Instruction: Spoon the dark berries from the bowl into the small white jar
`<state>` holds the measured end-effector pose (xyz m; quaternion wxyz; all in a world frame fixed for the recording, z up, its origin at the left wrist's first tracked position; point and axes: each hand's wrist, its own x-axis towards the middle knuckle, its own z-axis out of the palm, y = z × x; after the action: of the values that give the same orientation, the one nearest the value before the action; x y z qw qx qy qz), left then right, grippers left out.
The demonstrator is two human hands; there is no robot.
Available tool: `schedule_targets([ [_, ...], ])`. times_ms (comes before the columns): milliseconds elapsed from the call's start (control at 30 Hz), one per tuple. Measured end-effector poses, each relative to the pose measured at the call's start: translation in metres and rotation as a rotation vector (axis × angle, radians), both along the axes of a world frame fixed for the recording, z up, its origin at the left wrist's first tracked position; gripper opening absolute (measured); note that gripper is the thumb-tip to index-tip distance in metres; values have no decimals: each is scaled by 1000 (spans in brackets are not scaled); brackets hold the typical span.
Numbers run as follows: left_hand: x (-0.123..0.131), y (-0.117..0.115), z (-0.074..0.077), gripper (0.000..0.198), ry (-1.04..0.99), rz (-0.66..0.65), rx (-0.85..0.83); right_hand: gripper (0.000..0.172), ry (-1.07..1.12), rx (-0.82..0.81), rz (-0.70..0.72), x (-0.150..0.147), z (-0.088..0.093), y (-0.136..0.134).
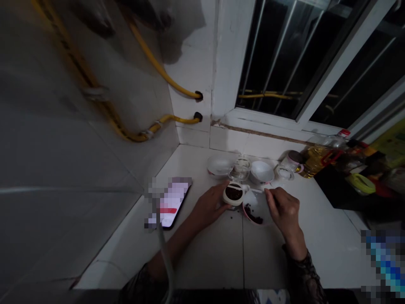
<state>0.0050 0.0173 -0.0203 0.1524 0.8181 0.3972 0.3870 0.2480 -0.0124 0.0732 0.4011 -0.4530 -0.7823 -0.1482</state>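
Note:
My left hand [209, 206] is closed around a small white jar [233, 194] of dark paste, holding it on the white counter. My right hand [284, 207] pinches the handle of a thin white spoon [249, 188] whose other end lies across the jar's mouth. Just right of the jar sits a white bowl [255, 206] with a dark heap of the same stuff at its near side.
Behind stand two white bowls [219, 165] [262, 171], a clear glass [241, 167] and small jars [284, 172]. An oil bottle [319, 157] and other items crowd the right by a black stove [348, 190]. A lit phone [172, 202] lies left. Yellow hoses [164, 71] run along the wall.

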Motion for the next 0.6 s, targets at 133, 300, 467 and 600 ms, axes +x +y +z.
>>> schedule_targets([
  [133, 0, 0, 1, 63, 24, -17, 29, 39, 74, -155, -139, 26, 1, -3],
  [300, -1, -2, 6, 58, 59, -39, 78, 52, -90, -443, -362, 57, 1, -5],
  [467, 0, -2, 5, 62, 49, -19, 59, 44, -196, -613, -377, 60, -6, -2],
  [600, 1, -1, 3, 63, 38, -11, 9, 41, -66, -724, -168, 45, -20, 3],
])
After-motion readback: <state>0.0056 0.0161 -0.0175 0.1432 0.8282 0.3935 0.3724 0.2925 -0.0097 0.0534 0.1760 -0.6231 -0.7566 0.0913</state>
